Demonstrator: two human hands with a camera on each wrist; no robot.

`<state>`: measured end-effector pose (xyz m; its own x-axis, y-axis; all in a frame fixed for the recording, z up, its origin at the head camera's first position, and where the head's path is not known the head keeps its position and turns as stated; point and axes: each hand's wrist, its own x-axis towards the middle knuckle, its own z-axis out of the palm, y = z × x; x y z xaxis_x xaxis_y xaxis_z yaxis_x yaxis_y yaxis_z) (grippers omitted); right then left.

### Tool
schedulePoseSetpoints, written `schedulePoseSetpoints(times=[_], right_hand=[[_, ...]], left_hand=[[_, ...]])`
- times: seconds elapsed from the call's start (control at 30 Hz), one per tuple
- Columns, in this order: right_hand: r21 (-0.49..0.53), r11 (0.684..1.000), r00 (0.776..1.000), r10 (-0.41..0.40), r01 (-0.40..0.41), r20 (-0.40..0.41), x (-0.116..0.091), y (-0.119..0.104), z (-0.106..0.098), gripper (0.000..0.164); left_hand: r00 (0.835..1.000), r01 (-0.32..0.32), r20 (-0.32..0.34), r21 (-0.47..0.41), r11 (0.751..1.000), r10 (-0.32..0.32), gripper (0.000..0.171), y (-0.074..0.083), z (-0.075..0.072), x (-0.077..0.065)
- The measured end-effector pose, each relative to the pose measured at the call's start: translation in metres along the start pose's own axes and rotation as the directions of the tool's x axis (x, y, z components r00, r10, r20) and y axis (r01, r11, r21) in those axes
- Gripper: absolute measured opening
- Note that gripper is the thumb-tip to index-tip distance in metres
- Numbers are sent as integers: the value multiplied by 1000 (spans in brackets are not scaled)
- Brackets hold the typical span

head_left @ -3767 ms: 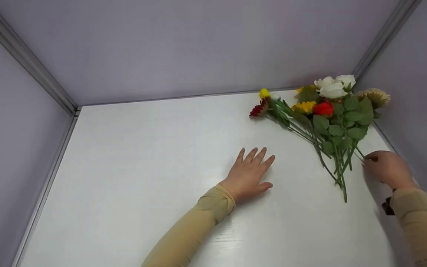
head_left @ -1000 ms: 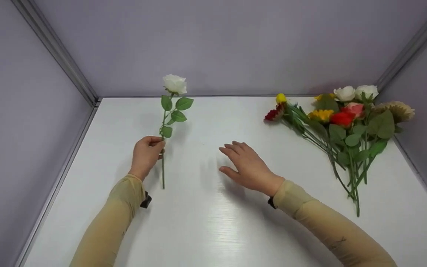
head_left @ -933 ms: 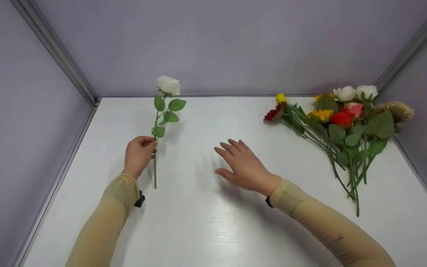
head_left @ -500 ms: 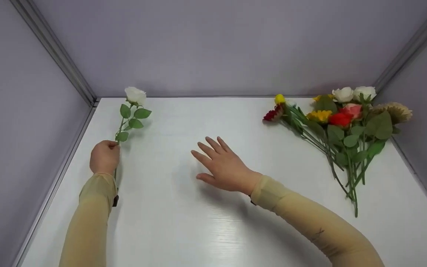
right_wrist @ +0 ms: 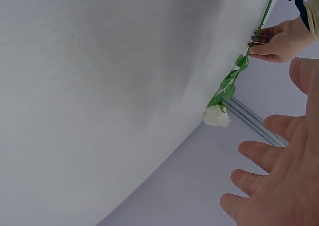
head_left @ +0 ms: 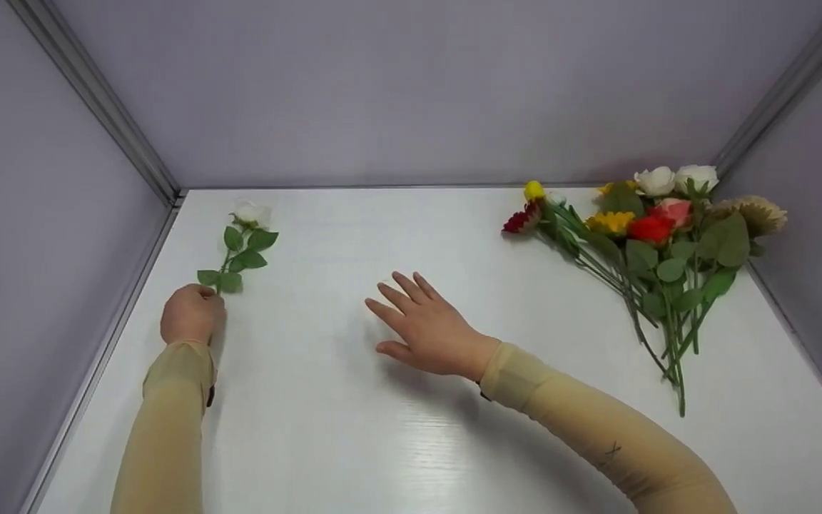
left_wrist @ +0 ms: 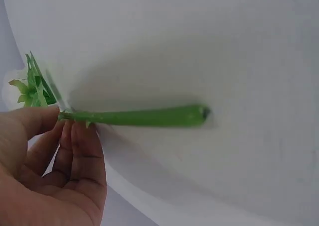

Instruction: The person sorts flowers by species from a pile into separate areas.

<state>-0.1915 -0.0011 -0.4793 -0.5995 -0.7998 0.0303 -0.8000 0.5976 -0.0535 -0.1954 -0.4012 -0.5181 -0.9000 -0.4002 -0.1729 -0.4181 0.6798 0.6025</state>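
We judged the green-stemmed, white, cloth-like rose (head_left: 247, 260) at nine o'clock light, its washed-out petals (head_left: 250, 213) perhaps fragile; left hand (head_left: 192, 314) pinched the safer stem (left_wrist: 144, 116), right hand (head_left: 436, 332) splayed.

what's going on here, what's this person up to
A person's left grip pinches a white rose by its stem, at the left of a white table. The right grip, fingers spread, holds nothing near the middle. A pile of mixed flowers lies toward the back right.
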Motion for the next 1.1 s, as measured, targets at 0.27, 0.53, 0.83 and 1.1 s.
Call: schedulePoseSetpoints(times=[0.27,0.53,0.83,1.1], right_hand=[[23,1000,999,10,-11,52,-2,2,6,69],[32,999,996,19,-22,86,-4,0,12,70],[24,999,997,27,-29,78,-8,5,14,69],[35,996,993,80,-84,85,-16,21,12,69]], left_hand=[[971,-98,234,185,978,53,25,5,-15,-3],[996,-88,46,153,984,82,31,-1,-7,1],[995,-54,-74,142,988,65,28,-15,-5,8],[991,-30,-129,118,993,45,39,-14,-1,7]])
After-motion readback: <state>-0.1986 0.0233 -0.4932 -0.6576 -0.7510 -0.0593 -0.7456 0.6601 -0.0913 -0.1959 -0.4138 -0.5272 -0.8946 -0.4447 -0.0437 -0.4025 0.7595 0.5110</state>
